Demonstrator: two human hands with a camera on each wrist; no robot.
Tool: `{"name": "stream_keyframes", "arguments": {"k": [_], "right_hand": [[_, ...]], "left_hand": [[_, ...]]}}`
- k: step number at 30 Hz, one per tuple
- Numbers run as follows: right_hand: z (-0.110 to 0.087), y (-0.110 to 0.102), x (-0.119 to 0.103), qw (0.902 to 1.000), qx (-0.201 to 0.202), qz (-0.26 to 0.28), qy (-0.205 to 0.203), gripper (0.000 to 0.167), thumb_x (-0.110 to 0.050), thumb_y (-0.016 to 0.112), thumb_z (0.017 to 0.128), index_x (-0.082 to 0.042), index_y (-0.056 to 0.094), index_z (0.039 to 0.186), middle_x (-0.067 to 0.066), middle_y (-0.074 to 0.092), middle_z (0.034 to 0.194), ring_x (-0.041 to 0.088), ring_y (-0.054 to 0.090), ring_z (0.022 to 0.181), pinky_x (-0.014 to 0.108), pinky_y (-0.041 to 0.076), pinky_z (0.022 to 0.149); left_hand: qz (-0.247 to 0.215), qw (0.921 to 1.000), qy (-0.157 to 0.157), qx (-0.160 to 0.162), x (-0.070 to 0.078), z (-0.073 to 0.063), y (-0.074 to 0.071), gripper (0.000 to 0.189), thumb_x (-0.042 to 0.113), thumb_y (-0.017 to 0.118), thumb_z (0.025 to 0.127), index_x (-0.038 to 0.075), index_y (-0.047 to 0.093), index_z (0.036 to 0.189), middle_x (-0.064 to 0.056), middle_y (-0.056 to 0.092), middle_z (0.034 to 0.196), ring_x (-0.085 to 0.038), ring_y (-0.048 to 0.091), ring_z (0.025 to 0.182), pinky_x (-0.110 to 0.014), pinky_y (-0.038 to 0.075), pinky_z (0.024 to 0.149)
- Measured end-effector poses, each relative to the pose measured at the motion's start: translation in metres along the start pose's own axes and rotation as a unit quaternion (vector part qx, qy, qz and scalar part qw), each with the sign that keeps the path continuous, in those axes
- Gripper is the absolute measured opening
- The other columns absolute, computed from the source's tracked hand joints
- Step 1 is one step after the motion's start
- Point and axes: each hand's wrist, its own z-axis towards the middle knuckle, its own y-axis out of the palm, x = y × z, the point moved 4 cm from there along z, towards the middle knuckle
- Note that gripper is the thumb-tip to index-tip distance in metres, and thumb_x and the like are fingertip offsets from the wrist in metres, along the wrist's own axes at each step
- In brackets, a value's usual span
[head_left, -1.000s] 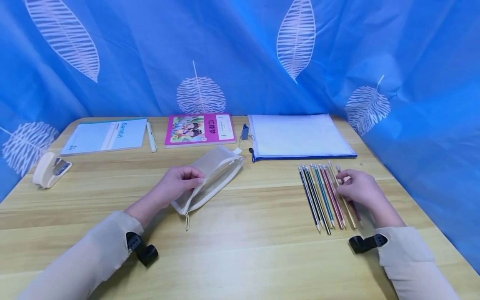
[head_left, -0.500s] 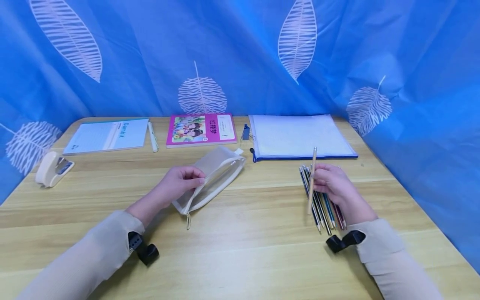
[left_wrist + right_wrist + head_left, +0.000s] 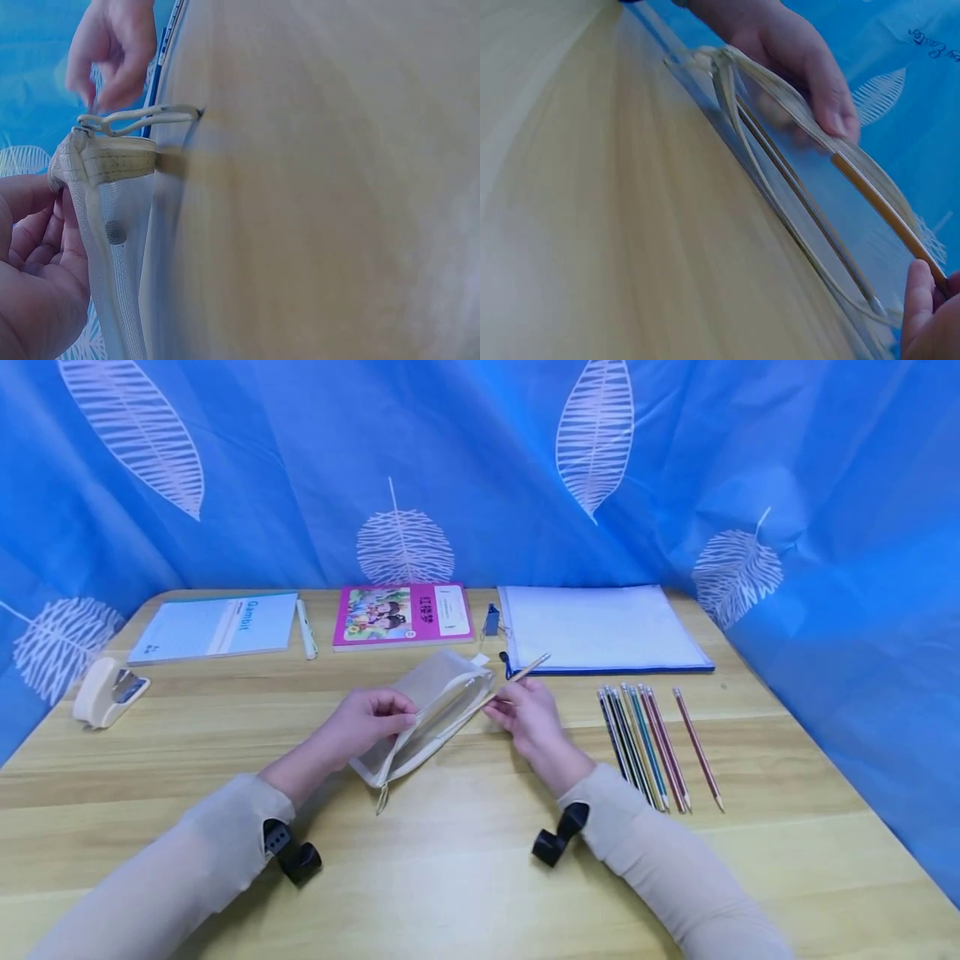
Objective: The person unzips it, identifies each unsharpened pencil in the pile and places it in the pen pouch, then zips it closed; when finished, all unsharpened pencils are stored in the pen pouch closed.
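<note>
A sheer beige zip pencil case [image 3: 431, 675] lies slanted near the middle of the table, its mouth spread. My left hand [image 3: 371, 718] pinches the near side of that mouth between thumb and fingers. At the far right end of the case, my right hand [image 3: 534, 718] holds a gold pencil [image 3: 532, 666] slanted, its lower end over the zip edge. Through the right wrist view, another pencil [image 3: 810, 202] shows lengthwise inside the mouth. Several pencils [image 3: 665, 743] lie side by side on the right, with a dark red pencil [image 3: 698, 747] apart from them.
Along the back edge lie a light blue notebook [image 3: 202, 628], a pale pen [image 3: 306, 628], a pink book [image 3: 438, 622], a blue binder clip [image 3: 491, 620] and a white zip folder [image 3: 600, 627]. A cream stapler-like tool [image 3: 97, 693] stands at far left. Blue curtain hangs behind.
My right hand has picked the gold pencil from the right end of the row and carried it left to the pencil case. My left hand keeps its grip on the case.
</note>
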Motion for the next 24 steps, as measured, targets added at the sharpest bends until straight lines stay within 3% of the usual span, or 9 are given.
{"name": "stream_keyframes", "arguments": {"k": [5, 12, 19, 24], "right_hand": [[-0.005, 0.029, 0.024, 0.9999, -0.010, 0.013, 0.000, 0.025, 0.008, 0.055, 0.080, 0.000, 0.045, 0.102, 0.010, 0.058, 0.077, 0.014, 0.058, 0.061, 0.025, 0.054, 0.061], [-0.013, 0.056, 0.045, 0.9958, -0.079, -0.031, 0.032, 0.023, 0.008, 0.056, 0.081, 0.006, 0.051, 0.103, 0.008, 0.061, 0.073, 0.013, 0.062, 0.063, 0.026, 0.055, 0.065], [-0.012, 0.052, 0.043, 0.9890, -0.112, -0.083, 0.048, 0.025, 0.007, 0.057, 0.085, 0.012, 0.052, 0.108, 0.014, 0.063, 0.086, 0.014, 0.065, 0.067, 0.028, 0.054, 0.073], [-0.014, 0.031, 0.022, 0.9808, -0.139, -0.129, 0.044, 0.023, 0.007, 0.056, 0.085, 0.011, 0.051, 0.107, 0.011, 0.062, 0.079, 0.013, 0.064, 0.066, 0.027, 0.055, 0.068]], "left_hand": [[-0.007, 1.0000, 0.002, 0.001, 0.004, 0.000, 0.003, 0.018, 0.016, 0.060, 0.089, 0.004, 0.065, 0.102, -0.006, 0.060, 0.088, -0.020, 0.053, 0.081, -0.029, 0.047, 0.071], [-0.018, 0.9995, 0.008, 0.024, 0.007, 0.001, 0.004, 0.017, 0.014, 0.059, 0.090, 0.003, 0.064, 0.103, -0.008, 0.060, 0.094, -0.019, 0.051, 0.086, -0.026, 0.047, 0.073], [-0.026, 0.9989, 0.030, 0.024, 0.009, 0.001, 0.005, 0.017, 0.012, 0.059, 0.090, 0.002, 0.065, 0.103, -0.006, 0.060, 0.090, -0.019, 0.049, 0.083, -0.025, 0.045, 0.070], [-0.024, 0.9989, 0.033, 0.024, 0.007, 0.001, 0.004, 0.017, 0.012, 0.060, 0.089, 0.002, 0.065, 0.102, -0.004, 0.058, 0.084, -0.019, 0.048, 0.079, -0.024, 0.044, 0.066]]}}
